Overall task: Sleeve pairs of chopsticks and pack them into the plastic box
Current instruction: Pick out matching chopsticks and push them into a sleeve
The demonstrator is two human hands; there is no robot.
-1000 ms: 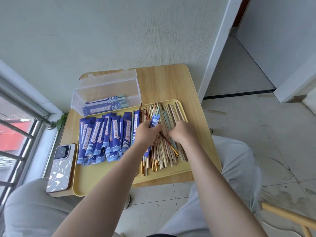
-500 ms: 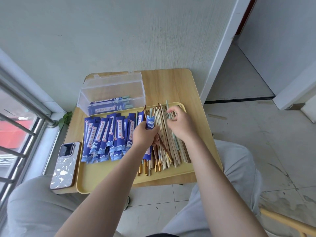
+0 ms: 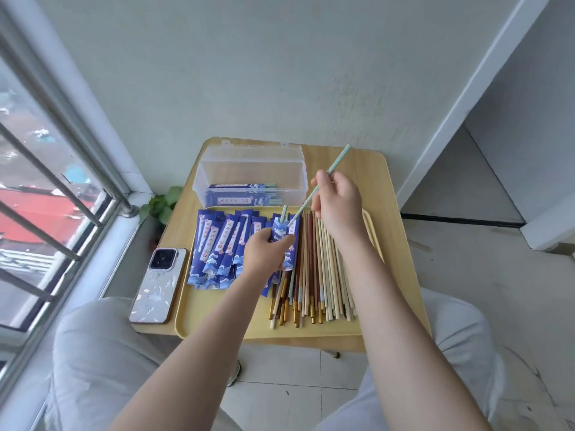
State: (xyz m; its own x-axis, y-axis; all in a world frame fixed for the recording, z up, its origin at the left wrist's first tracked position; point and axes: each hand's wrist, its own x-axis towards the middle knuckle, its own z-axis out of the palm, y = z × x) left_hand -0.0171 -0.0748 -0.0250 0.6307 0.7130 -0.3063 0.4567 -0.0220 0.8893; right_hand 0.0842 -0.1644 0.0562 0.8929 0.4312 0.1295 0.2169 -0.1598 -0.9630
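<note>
My left hand (image 3: 264, 251) grips a blue paper sleeve (image 3: 284, 234) above the yellow tray (image 3: 217, 318); the end of one pale green chopstick (image 3: 283, 211) sticks out of its top. My right hand (image 3: 337, 200) pinches a second pale green chopstick (image 3: 337, 158) held slanted, its lower tip at the sleeve's mouth. Loose chopsticks (image 3: 320, 272) lie piled on the tray's right half, several empty blue sleeves (image 3: 219, 247) on its left half. The clear plastic box (image 3: 252, 172) stands open behind the tray with sleeved pairs (image 3: 245, 195) lying inside.
A phone (image 3: 158, 284) lies on the wooden table (image 3: 395, 213) left of the tray. A small green plant (image 3: 161, 203) sits by the window rail. A wall stands right behind the box, and my knees flank the table's near edge.
My right hand has lifted a pale green chopstick out of the pile and brought its tip to the sleeve's mouth. My left hand keeps its grip on the sleeve. The camera view has tilted up.
</note>
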